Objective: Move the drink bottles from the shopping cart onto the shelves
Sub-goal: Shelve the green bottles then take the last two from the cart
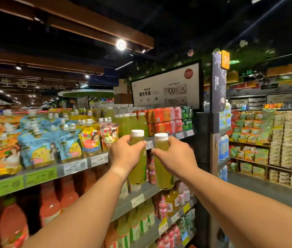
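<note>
Both arms reach up toward the shelves. The left hand [123, 154] grips a bottle [139, 169] of yellow-green drink just below its white cap, fingers curled round the neck. The right hand [174, 156] grips a second bottle [162, 172] the same way, at 3 o'clock of the first and just beside it, both upright and held in the air in front of the top shelf [80, 166]. At 12 o'clock of the two bottles, a row of like green bottles [132, 122] stands on that shelf, with orange packs [159, 120] at their 3 o'clock and spouted pouches [39, 145] at their 9 o'clock. Price tags [98, 159] line the shelf edge. A white sign [166, 86] stands above the shelf at 12 o'clock
</note>
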Available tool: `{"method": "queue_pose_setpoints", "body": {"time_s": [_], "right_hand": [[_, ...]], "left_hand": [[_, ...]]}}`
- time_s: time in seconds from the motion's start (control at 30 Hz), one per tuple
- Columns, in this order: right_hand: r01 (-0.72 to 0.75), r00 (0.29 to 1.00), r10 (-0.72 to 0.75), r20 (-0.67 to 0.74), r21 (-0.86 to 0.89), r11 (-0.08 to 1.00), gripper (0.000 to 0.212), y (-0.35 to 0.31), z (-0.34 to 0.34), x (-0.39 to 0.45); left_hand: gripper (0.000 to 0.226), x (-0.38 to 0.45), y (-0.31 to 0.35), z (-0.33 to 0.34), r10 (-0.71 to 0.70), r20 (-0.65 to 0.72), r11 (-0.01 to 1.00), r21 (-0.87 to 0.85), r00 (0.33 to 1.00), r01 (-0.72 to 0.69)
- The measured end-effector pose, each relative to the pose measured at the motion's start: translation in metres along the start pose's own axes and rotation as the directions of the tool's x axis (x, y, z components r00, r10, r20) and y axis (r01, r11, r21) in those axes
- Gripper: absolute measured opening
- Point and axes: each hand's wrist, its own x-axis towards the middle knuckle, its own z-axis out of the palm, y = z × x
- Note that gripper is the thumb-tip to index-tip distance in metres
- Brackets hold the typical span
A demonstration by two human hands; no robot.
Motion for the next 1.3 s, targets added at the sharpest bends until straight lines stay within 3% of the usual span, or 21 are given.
{"method": "queue_pose_setpoints", "body": {"time_s": [0.27, 0.6, 0.77, 0.87, 1.07, 1.3], "right_hand": [[-0.037, 0.999, 0.037, -0.04, -0.001, 0.999, 0.044, 0.057, 0.033, 0.117], [0.134, 0.991, -0.136, 0.001, 0.141, 0.981, 0.056, 0.085, 0.095, 0.223], [0.247, 0.968, -0.244, -0.056, 0.365, 0.898, 0.046, 0.088, 0.104, 0.275], [0.305, 0.95, -0.306, -0.061, 0.391, 0.868, 0.039, 0.088, 0.116, 0.303], [0.311, 0.939, -0.344, 0.007, 0.411, 0.857, 0.033, 0.102, 0.15, 0.332], [0.276, 0.933, -0.333, 0.133, 0.326, 0.904, 0.044, 0.107, 0.17, 0.355]], "left_hand": [[0.077, 0.107, -0.014, 0.089, -0.033, -0.018, 0.999, 0.015, 0.999, 0.034], [0.06, 0.181, -0.016, 0.14, -0.001, -0.191, 0.991, 0.133, 0.982, 0.027], [0.034, 0.211, -0.01, 0.156, -0.002, -0.306, 0.99, 0.131, 0.952, 0.044], [0.03, 0.225, -0.007, 0.167, 0.025, -0.354, 0.982, 0.185, 0.935, 0.044], [0.037, 0.242, -0.018, 0.189, -0.071, -0.361, 0.914, 0.35, 0.93, 0.206], [0.038, 0.264, -0.023, 0.204, -0.151, -0.317, 0.787, 0.534, 0.936, 0.308]]}}
